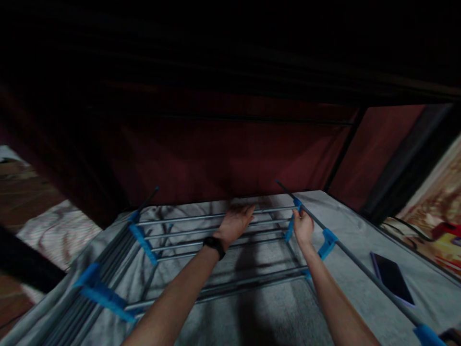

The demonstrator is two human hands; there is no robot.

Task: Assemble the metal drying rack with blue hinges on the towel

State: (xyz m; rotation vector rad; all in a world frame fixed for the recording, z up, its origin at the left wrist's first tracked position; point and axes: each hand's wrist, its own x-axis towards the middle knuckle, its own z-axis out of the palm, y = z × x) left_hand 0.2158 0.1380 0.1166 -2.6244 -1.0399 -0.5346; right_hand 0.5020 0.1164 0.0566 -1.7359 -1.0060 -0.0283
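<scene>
A rack of grey metal tubes (190, 218) with blue plastic connectors (329, 242) lies across the grey cloth in front of me. My left hand (235, 223), with a dark band at the wrist, rests over the far crosswise tubes, its fingers stretched out together and pointing right. On the right side of the rack, my right hand (303, 228) is closed at the far blue connector (297, 203), where a crosswise tube meets the long side tube (355, 259). Its thumb points up against the connector, and its other fingers are partly hidden.
A bundle of loose-looking tubes (77, 298) runs along the left. To the right, a phone (392, 278) lies on the grey cloth (345, 221). Dark red panels (223, 158) with a black frame enclose the far side, and a dark surface hangs overhead.
</scene>
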